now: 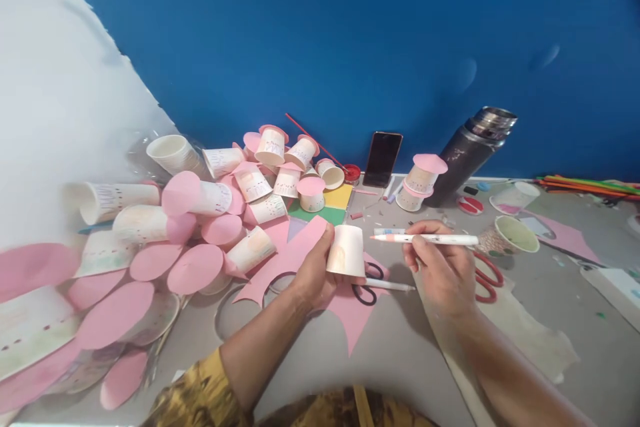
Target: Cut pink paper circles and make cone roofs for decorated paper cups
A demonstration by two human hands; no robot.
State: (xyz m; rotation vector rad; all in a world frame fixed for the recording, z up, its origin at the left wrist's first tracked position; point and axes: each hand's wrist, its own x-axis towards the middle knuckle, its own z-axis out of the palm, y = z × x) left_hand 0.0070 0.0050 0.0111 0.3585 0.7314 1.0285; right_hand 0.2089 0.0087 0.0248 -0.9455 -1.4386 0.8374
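Observation:
My left hand [316,277] is closed around a small white paper cup [346,250], held upside down above the grey table [310,353]. My right hand [440,273] grips a white marker pen [425,239] that lies level, its tip pointing left at the cup's side, a short gap away. Under both hands lies a pink paper cut-out [350,310] with black-handled scissors [367,283] on it. A second white pen [390,285] rests on the table just below the cup.
A heap of paper cups with pink paper discs [200,227] fills the left side. A phone [383,158] leans on the blue wall, beside a dark flask [467,150]. A patterned cup [507,237], red scissors [487,277] and coloured sticks [585,185] are at right.

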